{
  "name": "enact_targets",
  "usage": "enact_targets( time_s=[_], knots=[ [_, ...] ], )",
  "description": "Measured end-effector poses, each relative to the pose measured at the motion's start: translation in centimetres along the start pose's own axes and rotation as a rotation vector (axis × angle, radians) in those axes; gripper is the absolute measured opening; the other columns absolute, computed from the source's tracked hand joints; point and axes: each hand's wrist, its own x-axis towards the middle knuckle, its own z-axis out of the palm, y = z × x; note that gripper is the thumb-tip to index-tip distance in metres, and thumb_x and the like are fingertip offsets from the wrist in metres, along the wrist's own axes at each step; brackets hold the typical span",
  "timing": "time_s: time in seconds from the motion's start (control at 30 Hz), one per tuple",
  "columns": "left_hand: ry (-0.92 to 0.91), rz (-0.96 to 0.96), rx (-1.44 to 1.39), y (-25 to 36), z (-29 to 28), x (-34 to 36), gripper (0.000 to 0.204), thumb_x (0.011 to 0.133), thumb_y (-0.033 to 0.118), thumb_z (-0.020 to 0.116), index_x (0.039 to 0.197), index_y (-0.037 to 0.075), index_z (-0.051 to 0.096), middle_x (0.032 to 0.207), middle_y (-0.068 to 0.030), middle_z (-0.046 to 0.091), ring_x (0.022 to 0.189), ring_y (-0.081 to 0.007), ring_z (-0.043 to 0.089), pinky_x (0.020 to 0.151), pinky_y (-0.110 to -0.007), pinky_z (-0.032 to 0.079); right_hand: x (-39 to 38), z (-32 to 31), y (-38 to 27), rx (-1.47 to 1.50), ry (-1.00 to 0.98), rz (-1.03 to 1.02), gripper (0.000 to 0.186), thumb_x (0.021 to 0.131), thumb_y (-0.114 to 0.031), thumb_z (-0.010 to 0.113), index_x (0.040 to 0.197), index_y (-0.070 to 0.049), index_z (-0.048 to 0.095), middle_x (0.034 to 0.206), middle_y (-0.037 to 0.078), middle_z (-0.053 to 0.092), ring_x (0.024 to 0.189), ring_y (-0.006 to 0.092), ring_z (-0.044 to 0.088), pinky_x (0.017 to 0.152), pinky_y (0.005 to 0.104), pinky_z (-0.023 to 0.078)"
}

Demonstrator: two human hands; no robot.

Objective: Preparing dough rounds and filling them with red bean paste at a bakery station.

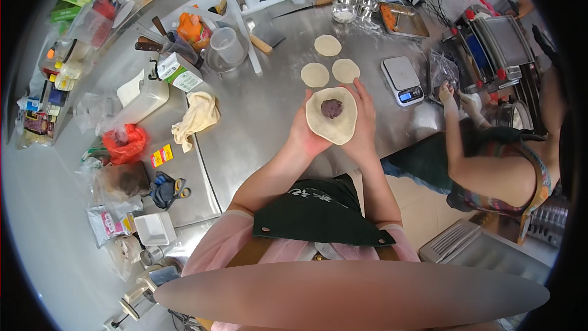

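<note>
One dough round (320, 132), cradled at either side by left hand (302, 133) and right hand (364, 116); purple filling (331, 108) placed, rim unsealed; three flat discs (327, 45) on bench (257, 129), unfilled

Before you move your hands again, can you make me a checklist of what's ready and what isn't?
1. Held dough supported: ok, the left hand and right hand cradle its sides.
2. Purple filling on the dough: ok, one lump, slightly above the middle in the picture.
3. A hand free to pick something up: not ok, both are busy with the dough.
4. Underside of the dough free of tears: cannot tell, it's hidden.
5. Three flat dough rounds lying separately: ok, beyond the hands on the table.
6. Long knife away from the hands: ok, it lies beyond the rounds.
</note>
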Motion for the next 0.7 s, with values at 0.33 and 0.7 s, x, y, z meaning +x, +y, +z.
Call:
enact_targets(
  time_s=[0.33,0.7],
  knots=[
    [-0.009,-0.015,0.1,0.0,3.5,-1.3,0.066,0.094,0.052,0.022,0.129,-0.002,0.035,0.128,-0.0204,0.043,0.117,-0.0352,0.044,0.099,-0.047,0.037,-2.1,-1.9,-0.3,0.15,0.101,-0.179,0.089,0.058,-0.038,0.08,0.129,-0.004,0.038,0.136,0.019,0.035,0.126,0.0372,0.035,0.1,0.0548,0.025],
    [-0.397,-0.203,-0.194,0.4,0.8,-1.4,0.06,0.095,0.047,0.025,0.133,0.003,0.034,0.135,-0.0171,0.039,0.122,-0.0319,0.04,0.098,-0.049,0.035,-0.5,-2.2,-2.1,0.057,0.086,-0.294,0.042,0.067,-0.022,0.073,0.105,-0.008,0.061,0.104,0.007,0.062,0.111,0.0275,0.05,0.101,0.0525,0.025]
  ],
)
